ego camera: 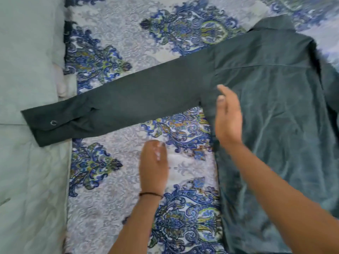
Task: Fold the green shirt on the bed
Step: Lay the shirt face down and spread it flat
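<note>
The dark green shirt (275,110) lies back-up and flat on the patterned bedspread (113,180). Its body fills the right side. One long sleeve (128,101) stretches out to the left, and its buttoned cuff (47,125) reaches onto the pale quilt. My right hand (227,116) hovers edge-on at the shirt's left side, near the armpit, fingers straight, holding nothing. Below the sleeve, my left hand (153,167) is stretched over the bedspread with straight fingers and a dark thread at the wrist. It is blurred, and it touches no cloth that I can see.
A pale green quilt (31,171) covers the left strip of the bed. Between its upper and lower parts a bit of pale pink cloth (61,85) shows. The blue floral bedspread runs on above and below the sleeve.
</note>
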